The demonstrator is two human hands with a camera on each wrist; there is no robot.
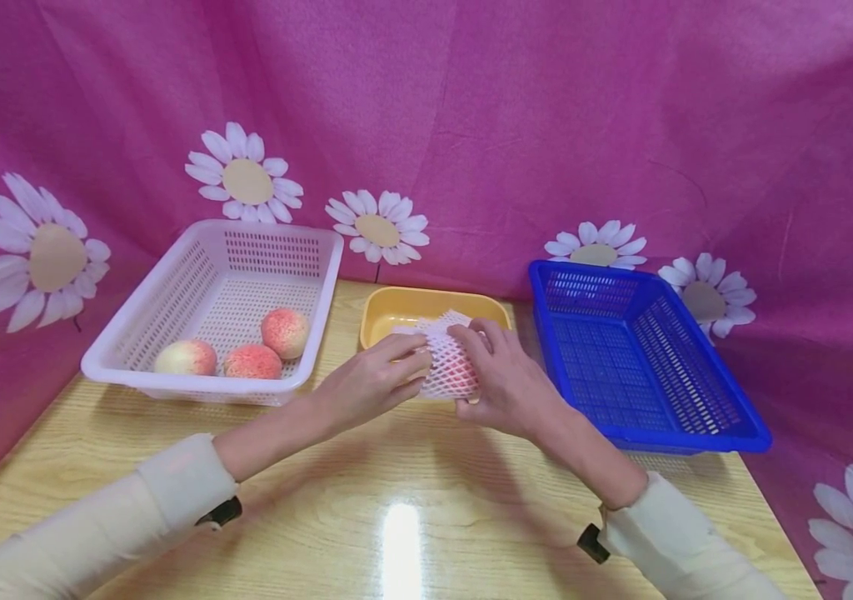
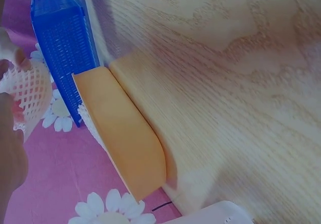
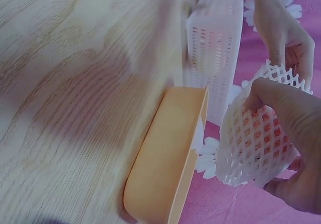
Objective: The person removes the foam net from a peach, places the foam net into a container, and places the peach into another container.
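Observation:
A peach sits inside a white foam net sleeve, held up over the front of a yellow tub. My right hand grips the sleeved peach from the right, thumb and fingers curled around it. At the sleeve's left edge, my left hand pinches the netting with bent fingers. The right wrist view shows the red of the fruit through the mesh and the frayed open end facing the left hand. More white netting peeks over the tub's rim in the left wrist view.
On the left stands a white perforated basket with three peaches near its front. A blue perforated basket stands at the right. Behind the wooden table hangs a magenta cloth with daisies.

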